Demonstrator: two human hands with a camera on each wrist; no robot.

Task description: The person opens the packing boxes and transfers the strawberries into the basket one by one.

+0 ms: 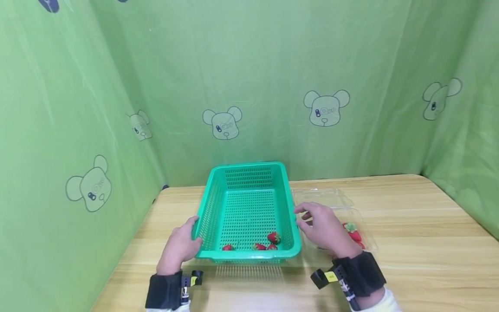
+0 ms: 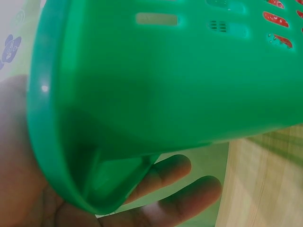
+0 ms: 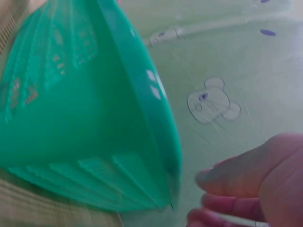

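A green perforated plastic basket (image 1: 249,255) stands in the middle of the table in the head view. Several strawberries (image 1: 274,237) lie inside it at the near end. My left hand (image 1: 181,242) grips the basket's rim at the near left corner; in the left wrist view its fingers (image 2: 173,168) reach under the rim from outside. Beside the right rim hovers my right hand (image 1: 321,225), fingers loosely bent and holding nothing. The right wrist view shows a gap between its thumb (image 3: 227,182) and the basket's rim (image 3: 158,99).
Right of the basket lies a clear plastic clamshell box (image 1: 368,236) with its lid (image 1: 317,197) folded back. Strawberries (image 1: 354,234) sit in it, partly hidden behind my right hand. A green curtain (image 1: 265,65) surrounds the wooden table (image 1: 425,251) at the back and sides.
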